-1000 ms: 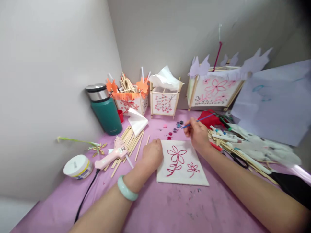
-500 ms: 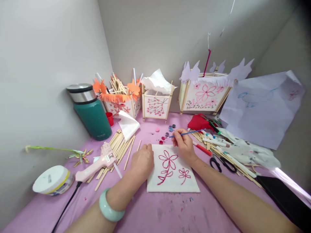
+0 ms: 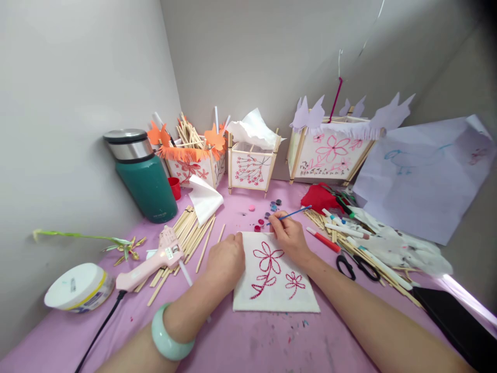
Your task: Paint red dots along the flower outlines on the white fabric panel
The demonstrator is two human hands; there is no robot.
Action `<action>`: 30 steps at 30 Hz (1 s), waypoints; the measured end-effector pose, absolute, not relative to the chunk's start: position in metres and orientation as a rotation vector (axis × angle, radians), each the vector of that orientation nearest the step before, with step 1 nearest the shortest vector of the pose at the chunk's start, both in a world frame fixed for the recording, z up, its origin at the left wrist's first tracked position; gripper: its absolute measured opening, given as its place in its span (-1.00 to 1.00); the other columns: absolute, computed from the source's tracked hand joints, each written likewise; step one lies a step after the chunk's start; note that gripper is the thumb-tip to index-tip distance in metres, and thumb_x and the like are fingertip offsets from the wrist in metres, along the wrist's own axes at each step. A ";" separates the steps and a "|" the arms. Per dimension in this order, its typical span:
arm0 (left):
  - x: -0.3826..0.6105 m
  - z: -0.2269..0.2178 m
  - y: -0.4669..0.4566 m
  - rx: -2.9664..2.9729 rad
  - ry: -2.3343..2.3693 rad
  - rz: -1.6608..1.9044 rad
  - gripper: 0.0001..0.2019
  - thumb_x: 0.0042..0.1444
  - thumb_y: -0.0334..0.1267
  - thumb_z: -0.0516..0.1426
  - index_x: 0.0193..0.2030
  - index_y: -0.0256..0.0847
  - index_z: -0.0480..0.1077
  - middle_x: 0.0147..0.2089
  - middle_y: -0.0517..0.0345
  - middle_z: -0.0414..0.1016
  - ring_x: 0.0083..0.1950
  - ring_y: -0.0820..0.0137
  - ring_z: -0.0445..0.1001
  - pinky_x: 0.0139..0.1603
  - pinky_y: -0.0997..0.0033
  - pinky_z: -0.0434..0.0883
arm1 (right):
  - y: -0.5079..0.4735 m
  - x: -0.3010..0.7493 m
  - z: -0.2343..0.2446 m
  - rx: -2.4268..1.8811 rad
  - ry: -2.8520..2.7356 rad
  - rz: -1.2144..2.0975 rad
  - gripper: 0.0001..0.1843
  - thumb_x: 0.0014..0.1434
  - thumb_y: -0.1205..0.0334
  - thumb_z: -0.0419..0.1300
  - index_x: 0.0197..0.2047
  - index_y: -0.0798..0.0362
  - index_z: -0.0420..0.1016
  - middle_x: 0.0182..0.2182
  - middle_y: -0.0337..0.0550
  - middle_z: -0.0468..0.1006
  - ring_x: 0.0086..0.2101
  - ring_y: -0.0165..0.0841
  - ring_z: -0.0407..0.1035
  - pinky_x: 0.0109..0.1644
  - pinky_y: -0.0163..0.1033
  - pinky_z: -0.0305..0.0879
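Note:
In the head view, a square white panel (image 3: pixel 243 292) with two magenta painted flowers lies flat before me. My left hand (image 3: pixel 227 259) is closed at its upper left edge, fingers curled against the corner; the fingertips are partly hidden. Above its upper right part, my right hand (image 3: pixel 289 235) pinches a thin blue paintbrush (image 3: pixel 297 212), the tip pointing left. Close to that tip sit small pots of red paint (image 3: pixel 258 228). Blue and dark paint pots (image 3: pixel 274 206) stand just behind, and a pink one (image 3: pixel 252 207) lies farther left.
Left are a glue gun (image 3: pixel 169 254), wooden sticks (image 3: pixel 202 243), a white tub (image 3: pixel 77 285) and a green bottle (image 3: pixel 147 186). Decorated stick-framed boxes (image 3: pixel 250 171) line the back. Right lie a red marker (image 3: pixel 323 239), scissors (image 3: pixel 367 268) and a black flat object (image 3: pixel 452 318).
My right hand has shifted slightly left with the paintbrush, bringing its tip closer to the red paint pots. My left hand stays at the panel's edge. The view has shifted a little.

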State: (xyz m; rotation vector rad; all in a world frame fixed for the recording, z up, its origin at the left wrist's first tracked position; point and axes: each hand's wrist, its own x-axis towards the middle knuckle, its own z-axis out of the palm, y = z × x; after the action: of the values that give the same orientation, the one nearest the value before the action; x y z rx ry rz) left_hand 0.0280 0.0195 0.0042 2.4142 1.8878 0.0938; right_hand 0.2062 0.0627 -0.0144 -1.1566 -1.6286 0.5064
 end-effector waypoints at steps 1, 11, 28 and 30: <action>0.028 0.004 0.019 2.414 1.889 0.092 -0.75 0.23 -0.32 -0.14 -0.04 -0.25 0.26 -0.19 -0.02 0.45 -0.23 0.24 0.48 -0.27 0.30 0.35 | 0.063 0.206 -0.014 -1.158 -1.644 0.494 -0.70 0.22 0.02 0.03 -0.45 0.00 0.35 -0.61 -0.28 0.36 -0.57 -0.40 0.26 -0.46 -0.30 0.14; 0.028 0.005 0.019 2.429 1.884 0.091 -0.73 0.24 -0.30 -0.15 -0.02 -0.25 0.25 -0.19 -0.02 0.44 -0.24 0.23 0.48 -0.30 0.30 0.34 | 0.062 0.203 -0.014 -1.168 -1.776 0.420 -0.70 0.24 0.06 0.00 -0.45 -0.01 0.37 -0.56 -0.26 0.42 -0.53 -0.39 0.31 -0.40 -0.29 0.18; 0.028 0.004 0.019 2.420 1.881 0.103 -0.72 0.23 -0.33 -0.15 -0.01 -0.25 0.27 -0.21 -0.02 0.45 -0.22 0.22 0.48 -0.28 0.29 0.33 | 0.061 0.203 -0.012 -1.159 -1.691 0.477 -0.68 0.23 0.06 0.02 -0.48 0.00 0.38 -0.57 -0.24 0.41 -0.53 -0.38 0.31 -0.43 -0.29 0.15; 0.027 0.003 0.020 2.409 1.893 0.112 -0.73 0.23 -0.34 -0.15 -0.02 -0.24 0.27 -0.21 -0.02 0.46 -0.22 0.23 0.48 -0.27 0.30 0.33 | 0.061 0.204 -0.013 -1.157 -1.689 0.483 -0.68 0.23 0.05 0.03 -0.48 0.00 0.38 -0.58 -0.25 0.40 -0.54 -0.38 0.30 -0.43 -0.30 0.16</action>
State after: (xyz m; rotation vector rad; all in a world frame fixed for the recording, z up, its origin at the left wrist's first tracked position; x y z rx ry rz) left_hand 0.0275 0.0195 0.0035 2.4089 1.8925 0.1118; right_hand 0.2038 0.0606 -0.0127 -1.1571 -1.6887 0.4834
